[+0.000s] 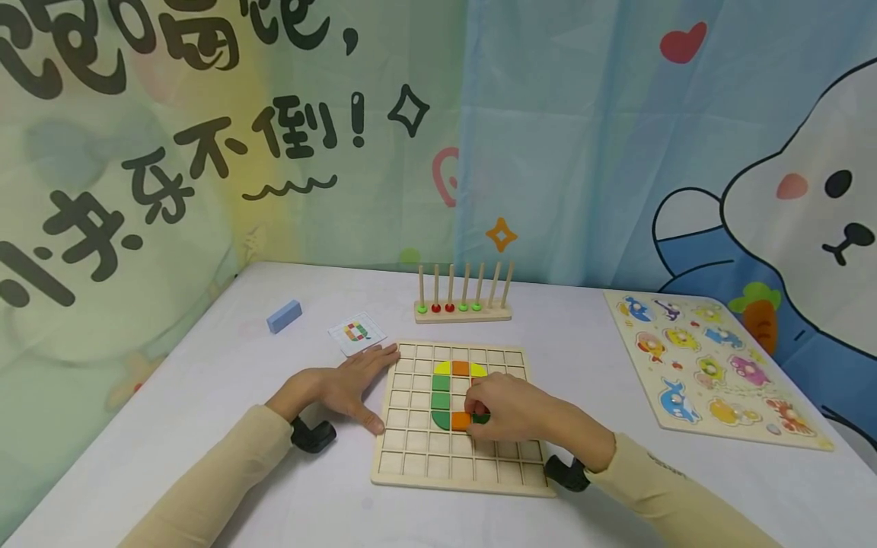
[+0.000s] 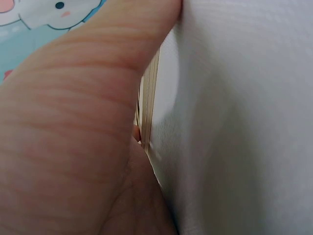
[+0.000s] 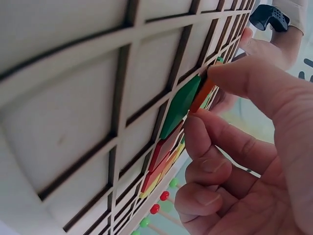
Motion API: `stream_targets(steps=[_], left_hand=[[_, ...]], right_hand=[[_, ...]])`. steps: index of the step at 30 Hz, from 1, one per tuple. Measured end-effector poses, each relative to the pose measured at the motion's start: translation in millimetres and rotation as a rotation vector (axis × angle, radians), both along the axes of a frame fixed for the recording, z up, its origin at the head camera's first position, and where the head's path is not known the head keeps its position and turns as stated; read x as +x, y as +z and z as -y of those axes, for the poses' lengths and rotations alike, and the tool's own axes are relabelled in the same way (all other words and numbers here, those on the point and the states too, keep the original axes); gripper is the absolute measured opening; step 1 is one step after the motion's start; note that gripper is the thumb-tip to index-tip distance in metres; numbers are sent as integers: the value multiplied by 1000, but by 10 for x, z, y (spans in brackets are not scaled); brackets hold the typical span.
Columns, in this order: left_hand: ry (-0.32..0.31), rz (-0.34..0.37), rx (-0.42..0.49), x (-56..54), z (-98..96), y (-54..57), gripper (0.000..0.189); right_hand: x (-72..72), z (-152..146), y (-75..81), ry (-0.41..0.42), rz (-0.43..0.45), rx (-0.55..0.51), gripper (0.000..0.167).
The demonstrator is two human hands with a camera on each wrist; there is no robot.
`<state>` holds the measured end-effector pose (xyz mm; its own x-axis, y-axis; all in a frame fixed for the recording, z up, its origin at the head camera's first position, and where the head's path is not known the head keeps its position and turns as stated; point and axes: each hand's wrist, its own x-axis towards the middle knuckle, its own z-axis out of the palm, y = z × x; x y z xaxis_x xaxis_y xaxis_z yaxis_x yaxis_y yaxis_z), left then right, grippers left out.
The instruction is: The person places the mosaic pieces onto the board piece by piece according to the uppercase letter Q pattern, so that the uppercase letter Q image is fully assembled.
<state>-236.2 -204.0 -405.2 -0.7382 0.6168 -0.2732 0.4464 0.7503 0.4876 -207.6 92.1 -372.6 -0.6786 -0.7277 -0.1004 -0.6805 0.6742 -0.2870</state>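
Note:
A wooden grid board (image 1: 411,463) lies on the table, holding coloured tiles set in a ring. Green tiles (image 1: 441,399) form the left side, and an orange tile (image 1: 460,368) sits between yellow corners at the top. My right hand (image 1: 510,407) pinches an orange tile (image 3: 202,96) between thumb and index finger at the ring's bottom row, beside a green corner tile (image 3: 180,107). Red tiles (image 3: 164,147) lie beyond it in the right wrist view, mostly hidden by my hand in the head view. My left hand (image 1: 349,383) rests with spread fingers along the board's left edge.
Behind the board lies a pattern card (image 1: 357,332), with a blue block (image 1: 284,316) to its left. A peg stand (image 1: 462,317) with green and red beads stands at the back. An animal puzzle board (image 1: 719,365) lies on the right.

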Motion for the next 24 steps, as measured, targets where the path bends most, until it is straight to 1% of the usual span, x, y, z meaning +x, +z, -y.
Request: stream_targets(steps=[7, 14, 19, 24], left_hand=[[3, 4, 2, -5, 1, -3, 120], [-3, 1, 4, -1, 7, 2, 120], [-6, 3, -3, -2, 7, 4, 121], [-9, 5, -4, -2, -7, 9, 121]], right_hand=[[-22, 8, 21, 23, 15, 6, 16], [-53, 50, 65, 2, 79, 18, 16], [-62, 101, 113, 23, 117, 0, 16], [-60, 138, 145, 14, 142, 15, 15]])
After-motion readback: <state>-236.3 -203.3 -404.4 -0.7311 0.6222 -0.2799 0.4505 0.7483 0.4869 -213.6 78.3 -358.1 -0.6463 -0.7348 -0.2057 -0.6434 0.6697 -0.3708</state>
